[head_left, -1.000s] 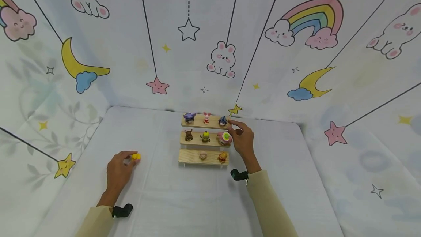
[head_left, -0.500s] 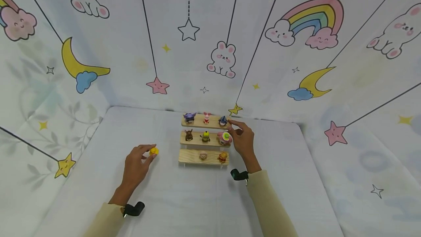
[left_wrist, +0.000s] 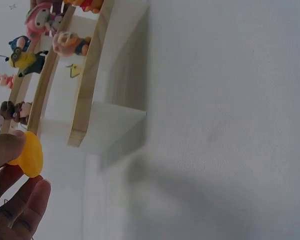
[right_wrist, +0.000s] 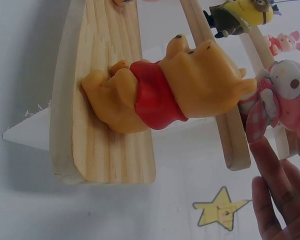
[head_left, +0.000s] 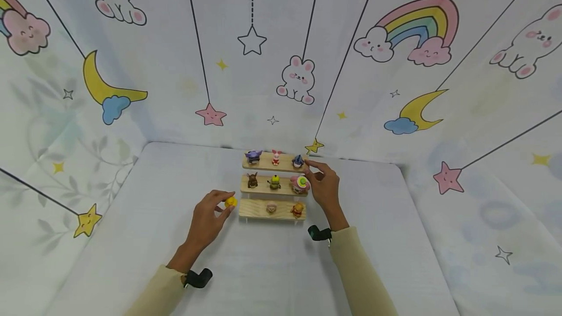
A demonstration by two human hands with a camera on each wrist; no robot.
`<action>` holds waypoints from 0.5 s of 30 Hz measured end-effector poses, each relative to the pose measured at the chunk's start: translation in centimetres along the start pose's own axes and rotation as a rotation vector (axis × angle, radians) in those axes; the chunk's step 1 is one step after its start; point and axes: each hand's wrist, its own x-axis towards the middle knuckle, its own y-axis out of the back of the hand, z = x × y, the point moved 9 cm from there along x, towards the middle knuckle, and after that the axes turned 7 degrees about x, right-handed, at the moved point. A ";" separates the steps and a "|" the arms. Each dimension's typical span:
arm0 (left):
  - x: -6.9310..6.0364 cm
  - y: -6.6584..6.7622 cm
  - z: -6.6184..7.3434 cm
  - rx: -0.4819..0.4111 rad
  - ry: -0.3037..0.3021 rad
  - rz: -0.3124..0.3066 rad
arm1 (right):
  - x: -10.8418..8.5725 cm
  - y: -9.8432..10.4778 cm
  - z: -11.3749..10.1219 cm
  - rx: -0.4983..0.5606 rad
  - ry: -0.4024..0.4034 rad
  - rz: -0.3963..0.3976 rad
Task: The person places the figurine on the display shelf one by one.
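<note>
My left hand (head_left: 207,217) pinches a small yellow toy figure (head_left: 230,202) between thumb and fingers, just left of the bottom tier of a three-tier wooden display shelf (head_left: 253,209). In the left wrist view the toy (left_wrist: 33,155) looks smooth and rounded; the thumb covers part of it. My right hand (head_left: 326,187) holds the right end of the top tier with thumb and forefinger, beside a blue figure (head_left: 297,161). On the bottom tier sit a Winnie-the-Pooh figure (right_wrist: 157,95) in a red shirt and a pinkish figure (left_wrist: 70,44); its left end is bare.
The middle tier bears a brown figure (head_left: 252,180), a minion figure (head_left: 274,182) and a pink-hooded figure (head_left: 299,184). A purple figure (head_left: 252,157) and a Piglet figure (head_left: 275,158) stand on top. White cloth (head_left: 263,267) covers the table; a printed backdrop (head_left: 246,82) rises behind.
My left hand has moved right across the table with the yellow toy, up to the left end of the bottom tier. My right hand stays at the top tier's right end.
</note>
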 end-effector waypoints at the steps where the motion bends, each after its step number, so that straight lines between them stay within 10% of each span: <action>1: 0.0 -0.2 0.3 -0.006 -0.007 -0.002 | 0.0 0.0 0.0 0.003 -0.001 0.000; 15: 0.0 -2.9 2.3 -0.046 -0.089 -0.019 | 0.0 -0.1 0.2 -0.004 -0.013 0.000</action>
